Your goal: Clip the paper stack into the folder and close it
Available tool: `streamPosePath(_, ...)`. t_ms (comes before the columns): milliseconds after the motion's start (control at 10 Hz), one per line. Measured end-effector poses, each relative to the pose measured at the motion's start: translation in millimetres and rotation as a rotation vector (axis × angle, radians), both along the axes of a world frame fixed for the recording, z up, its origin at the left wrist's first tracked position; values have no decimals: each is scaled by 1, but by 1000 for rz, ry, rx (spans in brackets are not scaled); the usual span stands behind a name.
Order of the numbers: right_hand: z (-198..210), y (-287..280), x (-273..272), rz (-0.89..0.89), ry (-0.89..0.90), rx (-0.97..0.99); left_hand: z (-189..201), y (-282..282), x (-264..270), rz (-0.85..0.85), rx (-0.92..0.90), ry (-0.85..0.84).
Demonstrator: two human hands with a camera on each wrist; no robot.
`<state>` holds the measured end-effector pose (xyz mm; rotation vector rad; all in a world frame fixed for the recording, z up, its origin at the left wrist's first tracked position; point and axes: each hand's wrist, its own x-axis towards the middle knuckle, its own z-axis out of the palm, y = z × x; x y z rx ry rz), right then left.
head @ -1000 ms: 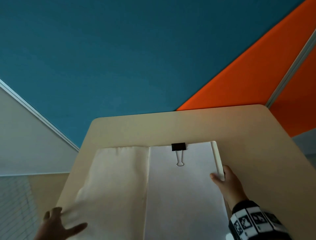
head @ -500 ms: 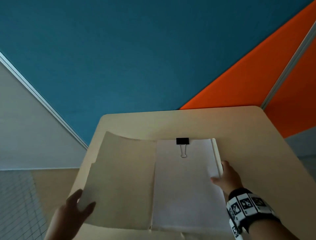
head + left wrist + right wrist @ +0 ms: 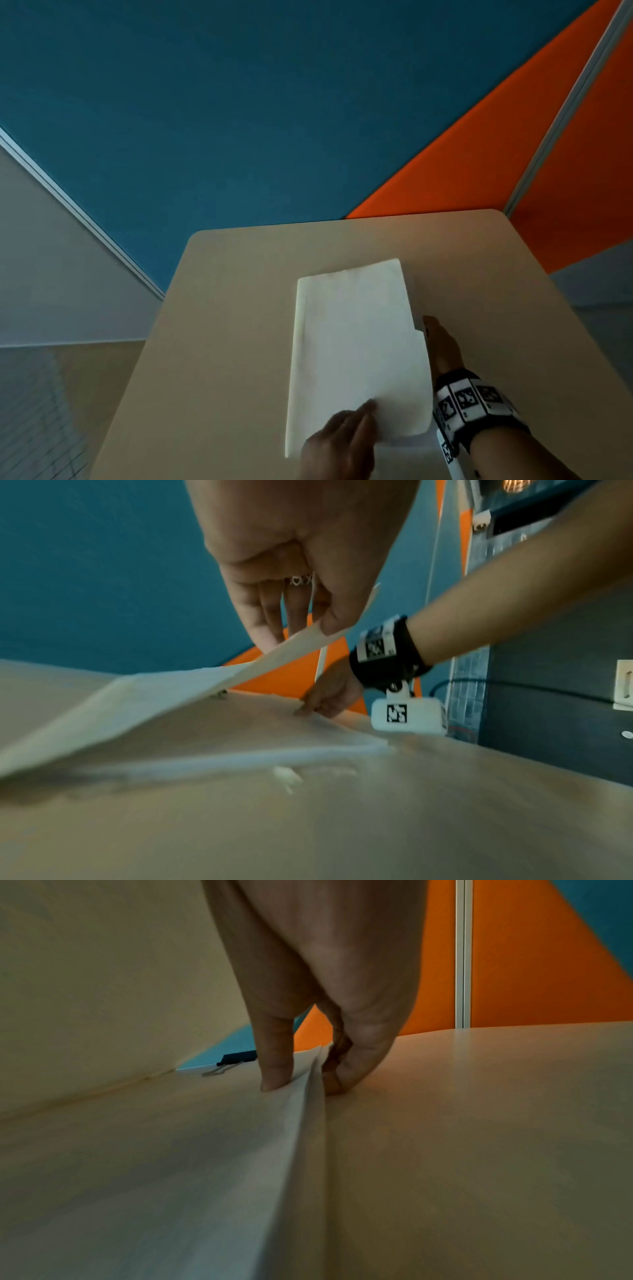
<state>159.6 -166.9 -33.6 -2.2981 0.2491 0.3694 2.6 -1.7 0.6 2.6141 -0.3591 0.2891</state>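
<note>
The cream folder (image 3: 356,342) lies on the table, its front cover swung over to the right above the white paper stack (image 3: 171,1150). In the left wrist view the cover (image 3: 137,696) still slants up off the stack. My left hand (image 3: 342,435) pinches the cover's near edge, thumb on one face and fingers on the other. My right hand (image 3: 440,342) grips the stack's right edge, with the thumb (image 3: 274,1080) on top and curled fingers at the side. A black binder clip (image 3: 240,1057) sits on the stack's far edge; the cover hides it in the head view.
The beige table (image 3: 239,308) has bare surface left and right of the folder. Its rounded far edge meets a blue partition (image 3: 274,120) and an orange partition (image 3: 479,171). My right wrist carries a marker band (image 3: 469,401).
My left hand has carried the front cover from flat on the left, up and over onto the paper. The clip and the page have gone under it. My right hand stays on the right edge.
</note>
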Motion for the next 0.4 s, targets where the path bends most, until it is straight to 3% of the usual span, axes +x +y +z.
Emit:
streamPosePath(100,-2,-1,-2,-19,2,-28,-28,-6,7,29,59,94)
streamPosePath(300,-2,-18,-21,7,-29,15,-34,-14,13,-9,148,307)
streamPosePath(400,-20,-50,-65,-35,-256,-13,-34,-7,16,-14,209,283)
